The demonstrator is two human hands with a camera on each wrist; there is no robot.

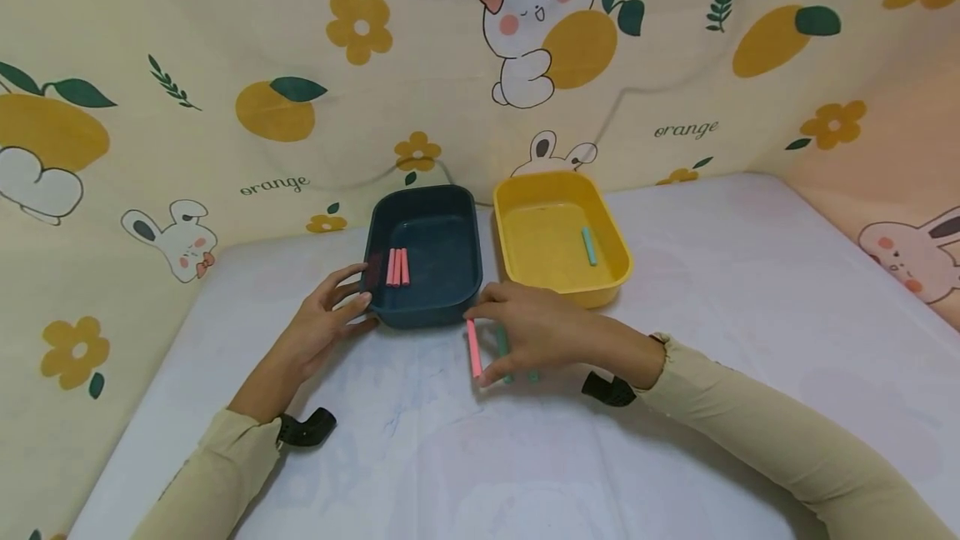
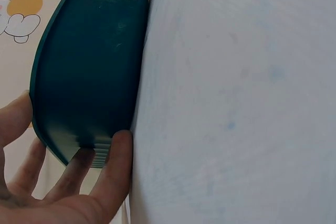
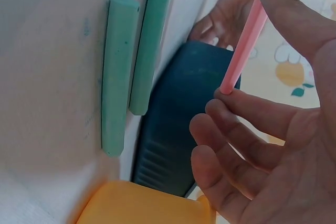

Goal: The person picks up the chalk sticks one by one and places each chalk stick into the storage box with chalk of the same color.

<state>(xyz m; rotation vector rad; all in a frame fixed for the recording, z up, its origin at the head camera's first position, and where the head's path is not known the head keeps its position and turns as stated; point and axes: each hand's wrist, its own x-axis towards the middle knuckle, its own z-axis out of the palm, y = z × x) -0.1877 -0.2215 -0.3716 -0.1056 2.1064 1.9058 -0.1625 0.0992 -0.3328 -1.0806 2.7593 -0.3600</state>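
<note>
My right hand (image 1: 536,327) pinches a pink chalk stick (image 3: 245,48) by its two ends, between thumb and forefinger, above the table. Beneath that hand two green chalk sticks (image 3: 119,77) lie side by side on the white cloth, partly hidden in the head view. At the left, my left hand (image 1: 322,319) touches the end of a dark blue bin (image 1: 423,315) with spread fingers, fingertips against its outer wall and rim. Inside this bin, toward its left side, lie three pink chalk sticks (image 1: 397,267).
A yellow bin (image 1: 536,265) stands right of the blue one, with a single green chalk stick (image 1: 588,246) inside. Behind both rises a printed cloth backdrop (image 1: 450,48). White cloth (image 1: 360,473) covers the table.
</note>
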